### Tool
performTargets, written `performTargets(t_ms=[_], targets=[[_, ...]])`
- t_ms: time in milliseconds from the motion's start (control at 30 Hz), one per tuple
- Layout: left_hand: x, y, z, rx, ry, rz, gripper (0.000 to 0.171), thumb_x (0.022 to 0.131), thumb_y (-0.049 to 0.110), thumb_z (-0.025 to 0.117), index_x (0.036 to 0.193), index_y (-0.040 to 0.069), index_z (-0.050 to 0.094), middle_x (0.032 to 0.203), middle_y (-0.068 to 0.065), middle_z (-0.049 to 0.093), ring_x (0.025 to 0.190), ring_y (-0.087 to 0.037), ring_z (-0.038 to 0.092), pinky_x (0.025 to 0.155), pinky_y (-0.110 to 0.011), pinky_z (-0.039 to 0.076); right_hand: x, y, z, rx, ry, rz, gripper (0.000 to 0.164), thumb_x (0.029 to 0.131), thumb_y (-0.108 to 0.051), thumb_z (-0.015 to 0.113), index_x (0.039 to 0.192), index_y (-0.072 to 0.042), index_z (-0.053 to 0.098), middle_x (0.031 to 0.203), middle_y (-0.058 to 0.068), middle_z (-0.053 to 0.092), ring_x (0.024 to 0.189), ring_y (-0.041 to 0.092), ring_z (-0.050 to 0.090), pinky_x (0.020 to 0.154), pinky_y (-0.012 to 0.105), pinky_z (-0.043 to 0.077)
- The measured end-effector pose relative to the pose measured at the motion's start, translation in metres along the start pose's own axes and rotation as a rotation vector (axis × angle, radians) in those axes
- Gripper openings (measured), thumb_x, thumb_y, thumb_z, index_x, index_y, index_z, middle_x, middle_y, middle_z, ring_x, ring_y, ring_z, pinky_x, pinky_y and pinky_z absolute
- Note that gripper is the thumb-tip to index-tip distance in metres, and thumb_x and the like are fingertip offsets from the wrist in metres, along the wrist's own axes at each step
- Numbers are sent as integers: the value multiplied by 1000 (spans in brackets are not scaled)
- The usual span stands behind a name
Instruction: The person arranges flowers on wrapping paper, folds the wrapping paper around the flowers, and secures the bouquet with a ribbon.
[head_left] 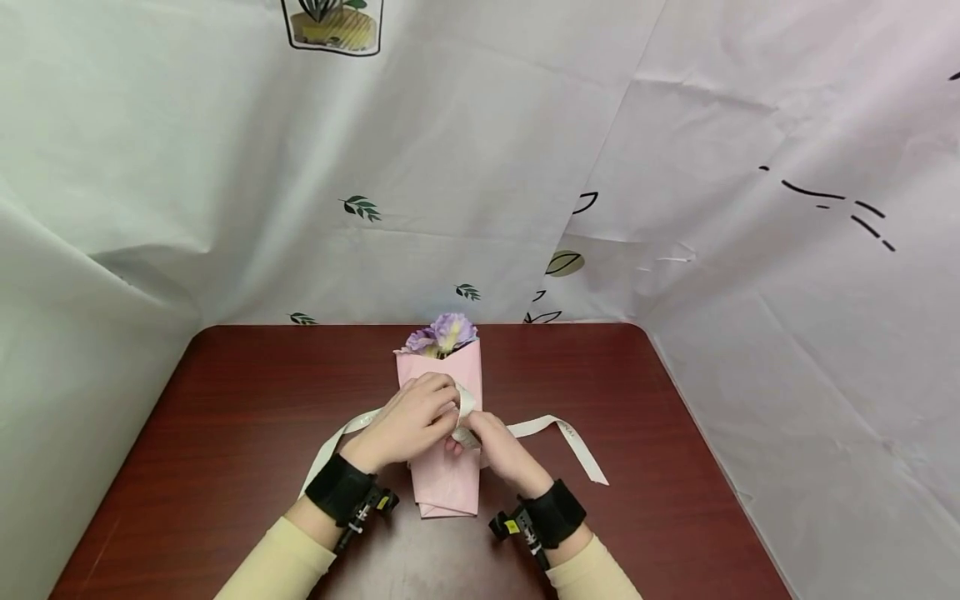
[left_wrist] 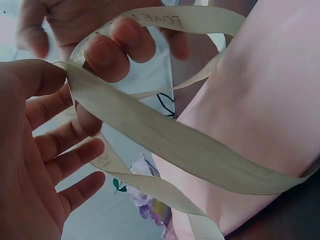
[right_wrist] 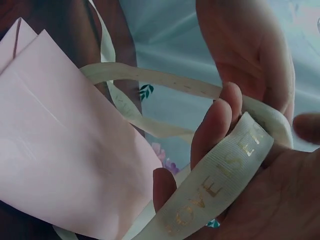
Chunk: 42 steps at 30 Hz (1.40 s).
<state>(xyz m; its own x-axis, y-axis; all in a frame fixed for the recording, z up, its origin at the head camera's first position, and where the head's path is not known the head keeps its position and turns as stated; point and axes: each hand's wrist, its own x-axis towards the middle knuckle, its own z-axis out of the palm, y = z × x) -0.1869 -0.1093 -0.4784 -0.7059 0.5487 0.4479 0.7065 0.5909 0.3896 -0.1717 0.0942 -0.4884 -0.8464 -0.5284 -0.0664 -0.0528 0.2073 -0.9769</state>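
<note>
A bouquet in pink wrapping paper (head_left: 446, 485) lies on the table, its purple flowers (head_left: 453, 331) at the far end. A cream ribbon (left_wrist: 165, 137) with gold lettering passes around the paper and loops above it. My left hand (head_left: 411, 419), over the paper's middle, pinches the ribbon between thumb and index finger; its other fingers are spread in the left wrist view. Close against it, my right hand (head_left: 512, 452) holds the ribbon, which runs across its curled fingers (right_wrist: 212, 125). The crossing point of the ribbon is partly hidden by the hands.
One ribbon tail (head_left: 579, 450) trails to the right on the dark red table (head_left: 225, 400); another tail (head_left: 327, 454) runs left beneath the left forearm. White printed cloth (head_left: 465, 150) hangs behind and on both sides. Each wrist wears a black strap (head_left: 555, 514) with a camera.
</note>
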Motion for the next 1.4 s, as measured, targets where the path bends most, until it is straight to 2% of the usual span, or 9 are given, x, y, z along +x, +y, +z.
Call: performTargets(t_ms=[133,267,367,533,667,833,1000,1200,1400], targets=[[-2,-1,-2,44,-10,-43,6,100,18,67,94,18,66,110,-1,64,107,-24,60,92,-45,49,1,2,3,-12,18,32,52,115,-31,45,104,12,72,87,16,73,83,32,68,81,39,55],[-3,-3,-3,32,40,-33,19,100,14,71,85,19,61,103,0,63,101,-23,59,90,-43,48,1,2,4,-14,93,58,48,115,-31,49,112,9,74,83,8,73,77,21,67,79,38,55],[-5,-5,-1,-55,89,-34,23,99,13,73,81,19,61,102,3,66,100,-20,60,90,-40,48,1,3,3,-6,136,64,42,114,-27,49,113,6,75,82,9,73,76,15,66,79,37,55],[-10,-4,4,-268,149,-64,21,94,10,78,81,21,65,95,11,68,96,-11,63,86,-34,50,2,4,4,-45,204,73,41,113,-26,51,96,1,76,77,9,73,74,18,65,67,27,48],[-12,-2,6,-327,131,-117,16,94,10,80,91,21,68,83,10,61,77,-5,57,70,-29,49,2,3,5,-46,240,79,40,111,-27,55,90,0,77,78,9,72,71,23,63,56,22,39],[-15,2,7,-233,20,-119,27,91,19,84,112,20,67,85,8,64,66,-3,49,62,-25,45,2,2,7,-61,274,108,40,108,-27,60,82,-2,76,66,0,63,59,13,49,51,21,32],[-16,7,9,-29,-5,-69,44,84,37,94,119,24,71,98,11,75,74,-7,65,64,-27,54,1,3,7,-101,296,146,42,105,-29,60,69,-8,65,55,-11,36,48,6,30,47,22,25],[-17,10,11,116,6,-50,46,82,31,95,124,21,77,109,6,79,92,-13,76,68,-33,59,-1,6,6,-99,267,154,40,107,-26,55,73,-7,65,56,-7,43,49,8,38,48,23,35],[-17,10,13,175,49,-8,30,86,27,91,115,21,84,90,7,77,70,-9,68,50,-22,45,-3,6,1,-108,242,141,40,107,-21,46,87,0,74,73,5,64,65,14,51,62,27,41]])
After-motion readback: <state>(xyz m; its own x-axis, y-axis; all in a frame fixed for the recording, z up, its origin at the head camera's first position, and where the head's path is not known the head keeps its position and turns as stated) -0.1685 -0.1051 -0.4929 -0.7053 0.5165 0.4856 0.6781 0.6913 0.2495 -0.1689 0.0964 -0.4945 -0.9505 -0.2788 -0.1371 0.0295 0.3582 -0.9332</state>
